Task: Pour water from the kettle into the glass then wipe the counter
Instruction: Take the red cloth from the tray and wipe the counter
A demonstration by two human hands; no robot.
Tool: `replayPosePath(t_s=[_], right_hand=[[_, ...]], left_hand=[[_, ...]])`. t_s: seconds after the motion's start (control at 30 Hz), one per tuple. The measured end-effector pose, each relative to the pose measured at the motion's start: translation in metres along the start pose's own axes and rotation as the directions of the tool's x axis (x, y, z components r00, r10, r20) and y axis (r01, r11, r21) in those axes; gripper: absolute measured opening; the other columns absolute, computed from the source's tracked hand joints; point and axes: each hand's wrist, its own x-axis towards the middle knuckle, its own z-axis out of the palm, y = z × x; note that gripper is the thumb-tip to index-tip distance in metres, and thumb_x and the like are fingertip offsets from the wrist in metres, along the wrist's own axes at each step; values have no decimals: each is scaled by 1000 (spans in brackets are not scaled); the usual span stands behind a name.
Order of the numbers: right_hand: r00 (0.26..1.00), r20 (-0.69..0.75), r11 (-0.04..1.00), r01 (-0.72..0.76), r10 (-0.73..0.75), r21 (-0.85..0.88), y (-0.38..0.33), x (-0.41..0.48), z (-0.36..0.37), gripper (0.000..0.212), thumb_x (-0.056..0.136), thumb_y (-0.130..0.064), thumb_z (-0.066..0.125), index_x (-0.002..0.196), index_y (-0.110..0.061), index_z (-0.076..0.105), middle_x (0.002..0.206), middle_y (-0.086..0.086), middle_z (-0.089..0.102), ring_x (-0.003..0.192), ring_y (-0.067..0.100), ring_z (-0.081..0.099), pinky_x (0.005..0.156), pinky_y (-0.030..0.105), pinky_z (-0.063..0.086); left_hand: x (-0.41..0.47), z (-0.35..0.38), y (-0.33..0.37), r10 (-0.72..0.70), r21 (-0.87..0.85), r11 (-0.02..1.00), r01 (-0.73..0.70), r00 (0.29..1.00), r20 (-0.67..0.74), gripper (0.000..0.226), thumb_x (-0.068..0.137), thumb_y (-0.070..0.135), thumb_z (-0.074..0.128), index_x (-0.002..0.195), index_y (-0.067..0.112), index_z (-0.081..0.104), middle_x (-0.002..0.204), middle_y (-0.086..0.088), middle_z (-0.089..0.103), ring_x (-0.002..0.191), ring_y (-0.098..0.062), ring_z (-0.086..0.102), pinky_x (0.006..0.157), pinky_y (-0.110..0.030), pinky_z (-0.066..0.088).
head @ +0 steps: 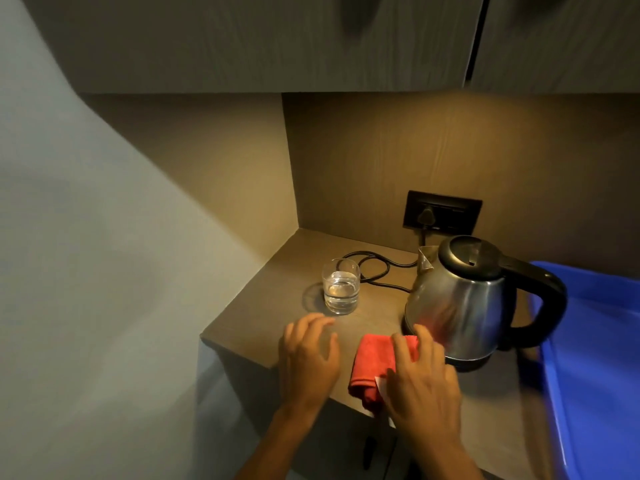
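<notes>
glass filled, kettle parked | right hand grip flat on cloth, ready for wiping worktop | left hand spread, empty

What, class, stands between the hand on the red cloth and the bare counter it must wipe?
Nothing visible does. The right hand rests on the red cloth on the counter; the glass and the kettle stand farther back.
</notes>
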Motion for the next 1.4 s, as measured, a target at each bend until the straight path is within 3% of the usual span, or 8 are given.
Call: replayPosePath(t_s=[0.1,0.17,0.23,0.37,0.67,0.93,1.07,1.4], right_hand=[[992,-53,993,112,-114,-32,-2,-5,27,67,60,-54,79,116,-21,64,122,11,65,108,32,65,92,47,47],[997,21,997,77,-77,-31,-1,-7,46,62,81,-66,50,127,-25,60,134,8,60,124,30,55,113,47,22],[994,102,998,51,-48,-28,5,-6,66,70,88,-69,29,139,-24,47,145,8,48,136,28,39,114,44,5],[988,123,995,89,-93,35,11,4,80,68,93,-65,26,150,-27,26,157,2,26,144,19,10,113,39,1],[995,73,984,57,-71,170,-15,57,85,76,91,-62,14,150,-22,-12,155,-5,-19,145,14,-19,118,38,-12],[998,31,976,-61,55,210,-28,103,100,80,90,-57,20,152,-15,-9,161,6,-6,147,20,-10,119,41,-6],[994,30,975,-113,110,191,-42,129,103,76,93,-54,22,152,-15,-6,162,6,-7,147,21,-11,115,40,-12],[978,170,984,99,-124,145,-78,164,103,64,94,-55,18,152,-32,3,162,5,-1,148,24,-6,116,47,-7]], left_hand=[[23,4,-14,-156,-137,976,170,982,104,46,84,29,71,127,20,56,130,-4,58,121,-18,51,99,-38,46],[39,13,-18,-225,-183,944,274,942,247,71,81,39,74,142,22,42,146,-5,45,134,-21,41,105,-39,42],[57,24,-21,-264,-195,917,349,894,361,90,77,47,76,150,26,27,156,-4,33,141,-22,32,109,-44,39],[81,50,-24,-295,-239,870,432,843,449,108,69,44,83,153,24,18,157,-7,32,143,-25,31,111,-45,38],[104,75,-42,-308,-292,838,461,841,445,104,60,46,87,146,23,34,141,-8,53,126,-25,52,100,-43,50],[140,38,-68,-266,-365,827,427,870,415,100,56,43,91,141,23,41,133,-6,58,116,-23,58,93,-42,55],[142,16,-83,-258,-367,837,407,883,392,94,60,34,91,139,19,44,126,-2,60,109,-17,58,79,-21,51],[133,-19,-111,-265,-305,886,348,922,281,94,57,39,92,137,19,48,129,-5,63,110,-21,62,88,-36,57]])
